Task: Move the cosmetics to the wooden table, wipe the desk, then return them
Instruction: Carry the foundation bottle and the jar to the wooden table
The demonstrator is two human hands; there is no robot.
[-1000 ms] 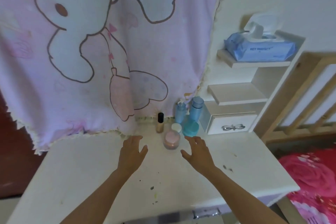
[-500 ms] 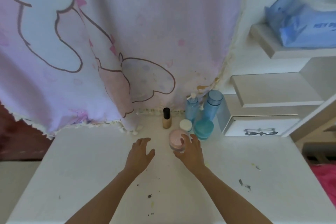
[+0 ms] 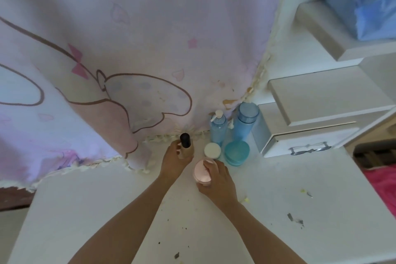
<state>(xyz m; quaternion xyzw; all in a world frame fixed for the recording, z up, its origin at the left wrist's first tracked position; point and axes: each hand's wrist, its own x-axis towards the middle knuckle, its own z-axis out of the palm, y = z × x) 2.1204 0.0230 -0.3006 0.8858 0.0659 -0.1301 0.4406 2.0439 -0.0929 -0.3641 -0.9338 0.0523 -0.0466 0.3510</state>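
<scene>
A pink cartoon-printed cloth [image 3: 128, 49] hung behind and to the left of the pink jar [image 3: 199, 173], its fringed hem trailing onto the white worktop [image 3: 85, 210]. Just left of the pink jar, the left hand [image 3: 173, 164] gripped a beige foundation bottle [image 3: 186, 147] with a black cap, the fingers [image 3: 177, 148] wrapped round its body while it stood upright near the hem. The pink jar itself sat on the worktop under the right hand [image 3: 220, 184], whose fingers [image 3: 209, 162] curled over its lid and side, grasping it. Just behind the pink jar stood a small white-lidded jar [image 3: 212, 150], and behind that a blue pump bottle [image 3: 218, 129]. To the right of and behind the pink jar sat a teal jar [image 3: 236, 152], with a tall blue bottle [image 3: 246, 122] behind it. Further right of the pink jar was a white drawer unit [image 3: 300, 146] with a bow-shaped handle, and high above it a blue wipes pack [image 3: 368, 6] lay on a shelf [image 3: 317, 34]. Dark specks [image 3: 295, 219] dotted the worktop in front of and to the right of the pink jar.
</scene>
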